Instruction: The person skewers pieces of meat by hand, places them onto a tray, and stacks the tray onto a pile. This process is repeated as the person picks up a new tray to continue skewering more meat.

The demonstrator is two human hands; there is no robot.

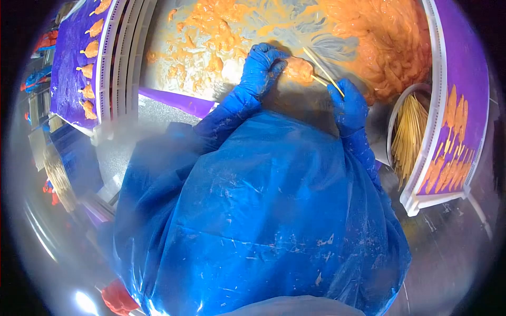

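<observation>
blue-gloved left hand (pixel 263 66) is found closed, fingers curled against the left end of a marinated meat piece (pixel 298 70). the blue-gloved right hand (pixel 349 102) is likewise closed, with two bamboo skewers at its fingertips: a lower skewer (pixel 320 80) and an upper skewer (pixel 320 67).

location of the meat piece: between the hands, to the right of the left hand and touching it; to the left of the right hand and slightly farther from the body. the left hand is the nearer. the right hand appears clear of the meat, joined to it by the lower skewer only.

alignment: the meat's long axis appears to run roughly from hand to hand. the lower skewer slopes from the meat's right end down toward the right hand, near that line. depth of insertion cannot be determined. the upper skewer lies at a steeper slant, its far tip beyond the meat's right side; contact with the meat cannot be confirmed.

surroundings: a marinated meat heap (pixel 392 50) lies beyond the right hand; a skewer container (pixel 391 124) stands just to its right.
</observation>
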